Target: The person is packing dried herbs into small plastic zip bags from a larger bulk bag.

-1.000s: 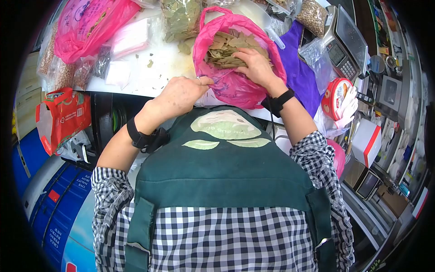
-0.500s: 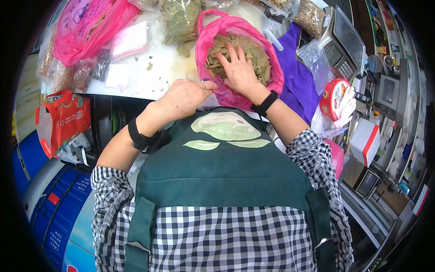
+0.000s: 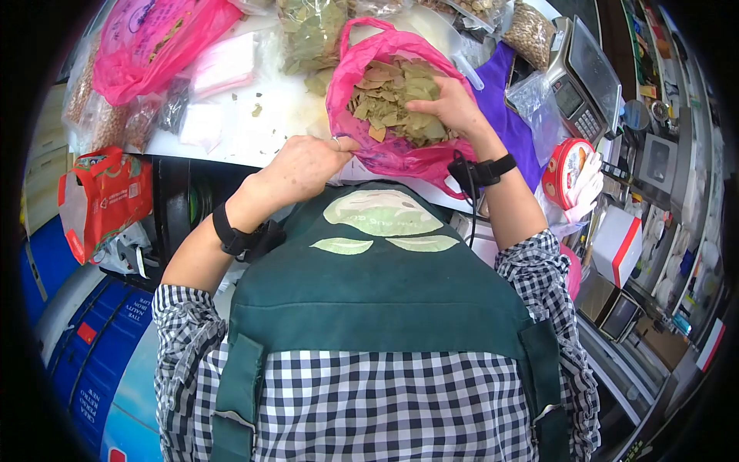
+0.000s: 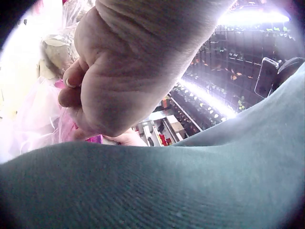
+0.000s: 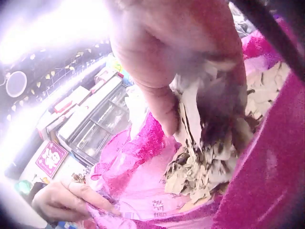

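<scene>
Your left hand [image 3: 304, 165] pinches the near left edge of 1 pink bag [image 3: 396, 158]. Your right hand [image 3: 454, 108] clamps dry leaves [image 3: 385, 96] inside; more lie just left of that grip.

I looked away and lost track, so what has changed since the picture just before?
The right hand, spread over the middle of the leaves a moment ago, has moved toward the right side of the pink bag and now grips some leaves. The left hand still pinches the bag's near rim.
</scene>
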A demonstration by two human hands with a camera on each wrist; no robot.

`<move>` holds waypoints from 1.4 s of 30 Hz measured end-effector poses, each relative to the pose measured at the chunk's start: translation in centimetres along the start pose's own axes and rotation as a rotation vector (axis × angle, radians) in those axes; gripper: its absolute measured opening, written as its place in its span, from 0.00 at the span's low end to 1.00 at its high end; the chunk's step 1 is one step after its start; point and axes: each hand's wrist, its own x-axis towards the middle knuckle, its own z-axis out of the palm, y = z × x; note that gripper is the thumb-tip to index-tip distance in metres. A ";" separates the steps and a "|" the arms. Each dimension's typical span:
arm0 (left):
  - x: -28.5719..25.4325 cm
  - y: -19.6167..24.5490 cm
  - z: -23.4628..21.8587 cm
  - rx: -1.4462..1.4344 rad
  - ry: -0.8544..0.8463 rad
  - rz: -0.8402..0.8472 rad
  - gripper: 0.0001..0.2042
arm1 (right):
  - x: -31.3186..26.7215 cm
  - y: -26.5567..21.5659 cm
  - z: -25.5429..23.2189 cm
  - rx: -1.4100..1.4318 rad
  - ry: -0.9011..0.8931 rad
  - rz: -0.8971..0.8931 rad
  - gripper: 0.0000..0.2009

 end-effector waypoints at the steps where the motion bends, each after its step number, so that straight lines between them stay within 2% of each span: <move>1: 0.0 0.0 0.0 -0.011 0.013 0.012 0.18 | 0.4 1.2 0.4 -0.147 0.052 -0.060 0.21; 2: 0.0 -0.1 0.1 -0.021 0.025 0.024 0.18 | 0.7 2.2 0.6 -0.295 0.103 -0.120 0.22; 3: 0.0 -0.3 0.3 -0.020 0.028 0.026 0.18 | 0.3 1.6 0.7 -0.506 0.132 -0.086 0.27; 4: 0.0 -0.4 0.5 -0.019 0.080 0.054 0.14 | -0.2 1.3 0.8 -0.509 0.132 -0.086 0.27; 6: -0.1 -0.5 0.7 -0.020 0.130 0.078 0.10 | -0.8 0.9 1.0 -0.885 0.347 -0.131 0.35; 7: -0.2 -0.5 0.7 -0.022 0.127 0.072 0.10 | -0.3 1.7 0.5 -0.824 0.243 -0.088 0.43; 11: -0.1 -0.3 0.8 -0.013 0.100 0.057 0.11 | 1.1 3.2 1.1 -0.826 0.267 -0.207 0.50; 12: 0.0 -0.2 0.7 -0.014 0.099 0.056 0.11 | 1.6 3.1 1.4 -0.847 0.261 -0.186 0.53; 14: 0.0 0.0 0.2 0.022 -0.041 0.000 0.18 | 2.1 2.8 1.7 -0.865 0.251 -0.170 0.57; 16: -0.1 0.0 0.0 0.021 -0.037 -0.010 0.17 | 2.3 1.7 1.6 -0.870 0.153 -0.071 0.59; 20: -0.3 -0.2 0.1 0.004 -0.023 -0.019 0.17 | 2.4 2.3 1.6 -0.883 0.058 -0.092 0.58; 22: -0.1 -0.3 0.7 0.004 -0.020 -0.023 0.17 | 2.1 2.1 2.2 -0.896 0.206 -0.130 0.57; 23: -0.1 -0.3 0.8 0.006 -0.019 -0.027 0.17 | 2.1 2.1 2.2 -0.896 0.206 -0.130 0.57; 25: -0.1 -0.3 0.8 0.004 -0.008 -0.021 0.17 | 2.0 1.7 2.4 -0.853 0.060 -0.168 0.52; 28: -0.1 -0.4 0.6 0.008 0.010 -0.007 0.17 | -0.7 -0.8 3.6 -0.883 -0.026 -0.175 0.51; 30: -0.1 -0.3 0.6 0.017 0.015 -0.003 0.16 | -1.7 -0.7 5.2 -0.943 0.025 -0.200 0.49; 32: 0.1 -0.3 0.6 0.023 -0.024 -0.024 0.16 | -2.3 -0.3 6.9 -0.989 0.151 -0.175 0.47; 33: 0.1 -0.3 0.6 0.023 -0.024 -0.023 0.16 | -2.5 -0.1 7.4 -0.967 0.178 -0.188 0.42; 37: 0.0 -0.4 0.6 0.018 -0.015 0.000 0.17 | -2.1 0.9 8.4 -0.883 0.175 -0.235 0.38; 39: 0.1 -0.3 0.5 0.024 -0.031 0.001 0.17 | -2.1 1.3 8.7 -0.824 0.295 -0.430 0.33; 42: 0.3 -0.3 0.6 0.017 -0.030 0.006 0.17 | -1.4 1.9 8.8 -0.748 0.290 -0.423 0.31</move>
